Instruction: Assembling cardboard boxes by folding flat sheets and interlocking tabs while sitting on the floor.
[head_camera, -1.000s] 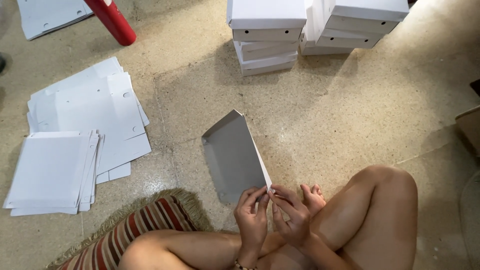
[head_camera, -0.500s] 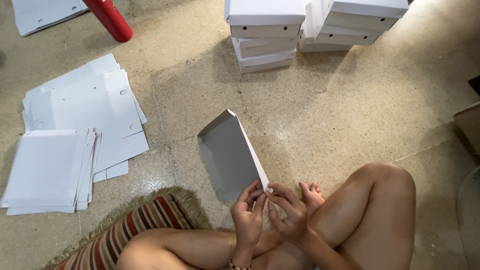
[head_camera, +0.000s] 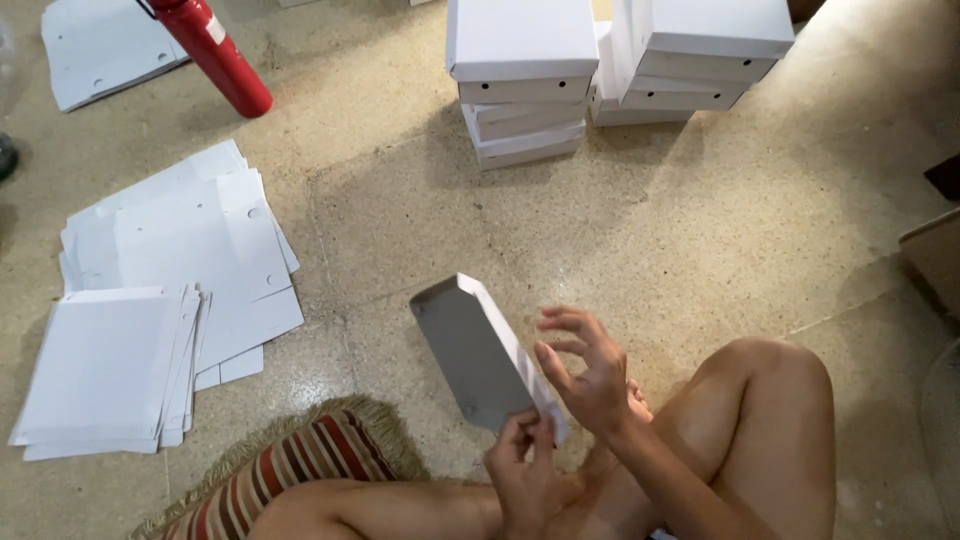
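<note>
Folding a flat grey-and-white cardboard box blank over crossed legs

The left hand (head_camera: 522, 455) is pinching the near corner of the grey-and-white cardboard blank (head_camera: 478, 352), its grip clenched on the edge, while the right hand (head_camera: 588, 368) is hovering just beside the white rim at three o'clock, fingers spread and grasping nothing. The blank is tilting up toward eleven o'clock above the speckled stone floor (head_camera: 700, 230). At nine o'clock, flat white sheets (head_camera: 150, 320) are lying in piles; at twelve, stacked white boxes (head_camera: 523, 80) are standing; a striped cushion (head_camera: 290, 470) is lying at seven o'clock.
</note>
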